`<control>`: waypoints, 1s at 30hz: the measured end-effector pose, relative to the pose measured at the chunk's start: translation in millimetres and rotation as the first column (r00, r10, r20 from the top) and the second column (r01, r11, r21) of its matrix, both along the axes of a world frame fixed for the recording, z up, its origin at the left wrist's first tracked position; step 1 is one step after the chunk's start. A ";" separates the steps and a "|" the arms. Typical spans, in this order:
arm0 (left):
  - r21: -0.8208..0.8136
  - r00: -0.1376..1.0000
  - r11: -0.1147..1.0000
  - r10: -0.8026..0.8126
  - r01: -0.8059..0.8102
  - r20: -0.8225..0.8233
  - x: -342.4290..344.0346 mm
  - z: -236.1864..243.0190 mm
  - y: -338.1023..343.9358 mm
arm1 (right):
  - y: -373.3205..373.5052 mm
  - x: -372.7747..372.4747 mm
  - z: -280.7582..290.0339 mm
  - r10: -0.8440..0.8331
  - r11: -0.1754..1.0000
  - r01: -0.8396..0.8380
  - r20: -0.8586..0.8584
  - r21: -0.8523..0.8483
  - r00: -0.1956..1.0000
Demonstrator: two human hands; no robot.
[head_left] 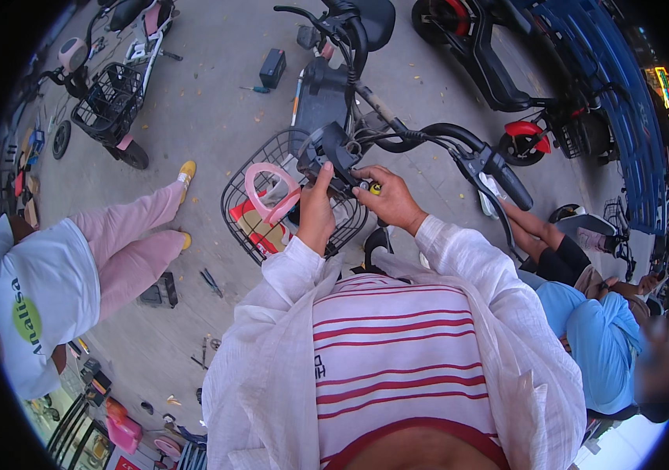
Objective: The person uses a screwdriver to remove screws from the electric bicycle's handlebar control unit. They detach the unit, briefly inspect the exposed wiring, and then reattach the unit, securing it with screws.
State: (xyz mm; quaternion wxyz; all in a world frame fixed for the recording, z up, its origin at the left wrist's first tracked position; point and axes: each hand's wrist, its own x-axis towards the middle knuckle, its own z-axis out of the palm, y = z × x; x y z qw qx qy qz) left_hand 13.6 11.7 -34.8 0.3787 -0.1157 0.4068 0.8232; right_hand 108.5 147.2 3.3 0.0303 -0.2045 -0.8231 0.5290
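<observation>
1. Head view: left hand (316, 210) closed around the black left end of the handlebar (416, 137), thumb raised against the control housing (333, 153).
2. Right hand (387, 197) curled, fingertips pinching a small yellow part (375, 188) just beside that housing; what kind of part, impossible to tell.
3. Handlebar black and curved, cables running along it, its right grip (510, 184) free and well apart from both hands.
4. Belonged to a dark electric scooter (322, 94) standing on grey pavement directly ahead.
5. Wire front basket (250, 207) hung below the hands, holding a pink ring-shaped lock (270, 192).
6. Small black box (272, 67) and a screwdriver (255, 89) lay on the ground beyond the scooter.
7. Left: a person in pink trousers (127, 243). Right: a person in a blue shirt (600, 337), seated low.
</observation>
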 end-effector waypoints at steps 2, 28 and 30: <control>0.000 1.000 1.000 -0.004 0.004 0.003 0.5 1.5 -1.1 | -1.3 -2.2 7.1 -0.038 0.993 0.049 0.096 -0.109 0.995; 0.249 0.976 0.960 -0.165 0.126 0.143 15.1 -16.9 -10.9 | 32.4 8.4 32.0 -0.043 0.849 0.078 0.078 -0.523 0.996; 0.294 0.970 0.947 -0.185 0.132 0.159 14.3 -16.8 -4.4 | 35.8 6.6 34.0 -0.038 0.848 0.089 0.108 -0.522 0.993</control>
